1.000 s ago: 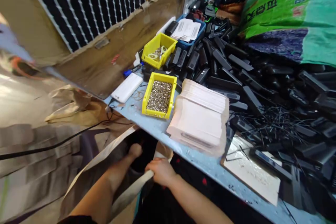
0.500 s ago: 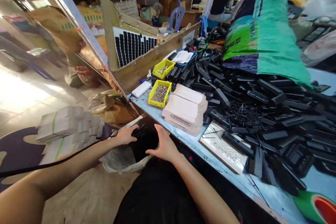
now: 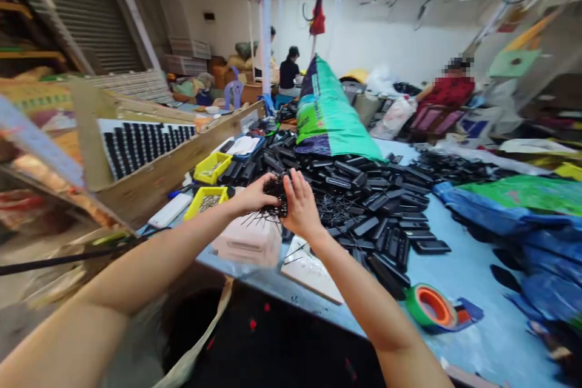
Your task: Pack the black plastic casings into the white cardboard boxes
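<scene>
My left hand (image 3: 254, 197) is curled partway closed, thumb across the near side of a bundle of thin black strips (image 3: 276, 195), and has hold of it. My right hand (image 3: 304, 206) is open, fingers nearly straight, set against the bundle's other side; I can't tell whether it bears any weight. Half a second ago I had both hands down past the table edge, apart, the right spread with nothing visible in it. Now they're up above the worktop (image 3: 464, 260), with the bundle between them. Strip ends poke out above the stack of pale cards (image 3: 248, 242). Beyond lie loose strips (image 3: 334, 209) and the heap of black plastic pieces (image 3: 368, 191). The camera has tilted up and right, bringing the whole tape roll (image 3: 416, 306) and a person in red (image 3: 452, 92) into view.
</scene>
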`<action>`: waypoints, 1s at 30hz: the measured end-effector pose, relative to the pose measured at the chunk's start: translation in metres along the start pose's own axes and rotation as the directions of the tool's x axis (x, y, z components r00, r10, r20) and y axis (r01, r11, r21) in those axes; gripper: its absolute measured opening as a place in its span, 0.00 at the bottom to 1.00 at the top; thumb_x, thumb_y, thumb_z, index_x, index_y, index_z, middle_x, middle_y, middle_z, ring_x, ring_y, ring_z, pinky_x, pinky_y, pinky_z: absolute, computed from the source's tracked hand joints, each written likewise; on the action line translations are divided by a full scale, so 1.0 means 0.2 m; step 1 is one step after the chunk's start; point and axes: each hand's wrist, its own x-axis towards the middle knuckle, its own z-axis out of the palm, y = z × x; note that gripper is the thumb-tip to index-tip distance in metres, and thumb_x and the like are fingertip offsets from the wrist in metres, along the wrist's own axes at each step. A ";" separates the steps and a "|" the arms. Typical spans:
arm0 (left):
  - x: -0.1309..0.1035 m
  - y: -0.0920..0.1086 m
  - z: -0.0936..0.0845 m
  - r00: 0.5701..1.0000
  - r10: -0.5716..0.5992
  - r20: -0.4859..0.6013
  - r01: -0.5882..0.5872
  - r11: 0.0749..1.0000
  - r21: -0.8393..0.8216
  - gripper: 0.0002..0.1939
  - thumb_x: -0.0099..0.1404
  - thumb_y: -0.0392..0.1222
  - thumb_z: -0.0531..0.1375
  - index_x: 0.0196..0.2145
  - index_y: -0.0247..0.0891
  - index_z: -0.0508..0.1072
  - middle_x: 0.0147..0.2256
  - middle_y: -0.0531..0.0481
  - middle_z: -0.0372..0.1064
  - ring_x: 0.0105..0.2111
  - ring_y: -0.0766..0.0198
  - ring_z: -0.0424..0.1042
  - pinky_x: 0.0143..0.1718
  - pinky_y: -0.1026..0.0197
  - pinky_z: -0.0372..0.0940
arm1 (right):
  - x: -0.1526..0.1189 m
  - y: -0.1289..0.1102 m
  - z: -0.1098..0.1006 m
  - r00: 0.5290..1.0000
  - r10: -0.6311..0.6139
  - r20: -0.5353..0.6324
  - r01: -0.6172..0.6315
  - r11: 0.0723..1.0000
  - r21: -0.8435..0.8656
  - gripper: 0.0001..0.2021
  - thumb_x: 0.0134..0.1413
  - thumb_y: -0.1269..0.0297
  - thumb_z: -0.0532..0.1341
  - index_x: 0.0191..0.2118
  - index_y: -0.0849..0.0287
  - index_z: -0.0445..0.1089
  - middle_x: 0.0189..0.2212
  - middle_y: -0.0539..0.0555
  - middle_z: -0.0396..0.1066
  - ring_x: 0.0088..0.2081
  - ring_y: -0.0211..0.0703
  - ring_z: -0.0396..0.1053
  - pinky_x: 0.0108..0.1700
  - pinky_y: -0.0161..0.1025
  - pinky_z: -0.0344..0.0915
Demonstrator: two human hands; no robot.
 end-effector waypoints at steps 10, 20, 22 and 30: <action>0.77 -0.11 0.60 0.931 0.036 0.364 -0.124 0.968 0.220 0.31 0.41 0.38 0.69 0.43 0.35 0.64 0.40 0.47 0.70 0.41 0.56 0.71 0.42 0.57 0.67 | -0.14 0.73 -0.04 0.845 0.430 0.318 -0.380 0.901 -0.208 0.41 0.49 0.65 0.61 0.66 0.64 0.41 0.46 0.63 0.71 0.46 0.51 0.70 0.45 0.42 0.65; 0.84 -0.19 0.67 0.970 -0.053 0.237 -0.112 0.770 0.628 0.29 0.38 0.41 0.68 0.41 0.41 0.67 0.34 0.47 0.73 0.37 0.48 0.74 0.37 0.55 0.67 | -0.16 0.81 0.01 0.823 0.441 0.357 -0.375 0.895 -0.241 0.25 0.51 0.63 0.59 0.55 0.58 0.59 0.44 0.58 0.71 0.46 0.51 0.70 0.44 0.40 0.64; 0.83 -0.17 0.67 0.971 -0.039 0.237 -0.131 0.741 0.658 0.27 0.40 0.39 0.67 0.41 0.41 0.67 0.34 0.45 0.74 0.36 0.47 0.74 0.36 0.55 0.67 | -0.15 0.81 0.00 0.827 0.445 0.343 -0.380 0.893 -0.242 0.22 0.52 0.62 0.59 0.53 0.57 0.61 0.48 0.58 0.68 0.45 0.49 0.70 0.43 0.39 0.64; 0.75 -0.20 0.66 0.984 0.064 0.164 -0.158 0.733 0.661 0.21 0.51 0.37 0.60 0.45 0.42 0.66 0.39 0.43 0.74 0.41 0.48 0.74 0.39 0.56 0.65 | -0.12 0.79 0.00 0.761 0.542 0.358 -0.431 0.834 -0.346 0.17 0.53 0.59 0.59 0.48 0.58 0.63 0.40 0.59 0.72 0.43 0.52 0.71 0.41 0.41 0.65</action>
